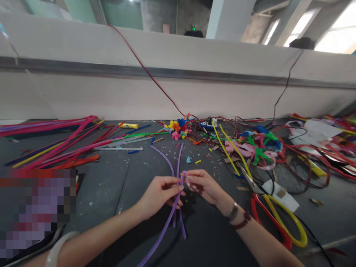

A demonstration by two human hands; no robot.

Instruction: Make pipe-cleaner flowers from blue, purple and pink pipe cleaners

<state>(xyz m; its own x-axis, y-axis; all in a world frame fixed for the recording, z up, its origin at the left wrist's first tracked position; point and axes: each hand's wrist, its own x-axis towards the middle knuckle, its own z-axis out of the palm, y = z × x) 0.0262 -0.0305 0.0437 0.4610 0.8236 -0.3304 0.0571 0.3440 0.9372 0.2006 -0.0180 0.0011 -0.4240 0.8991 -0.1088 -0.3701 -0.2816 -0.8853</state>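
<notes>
Several purple pipe cleaners (pixel 166 225) cross one another in front of me above the dark table. My left hand (pixel 162 193) is closed on them where they cross, thumb and fingers pinching from the left. On the other side, my right hand (pixel 200 183) pinches the short curled end of one purple pipe cleaner near the crossing. Loose ends spread upward and downward from the grip, and one long strand runs down to the bottom edge. The exact wrap at the crossing is partly hidden by my fingers.
Scissors (pixel 254 185) with red and yellow handles lie at right, near yellow pipe cleaners (pixel 226 150). Bundles of coloured pipe cleaners (pixel 65 142) fill the left. Small colourful flowers (pixel 177 128), cables and a pink-green pile (pixel 258 144) lie farther back. A white partition (pixel 167 91) stands behind.
</notes>
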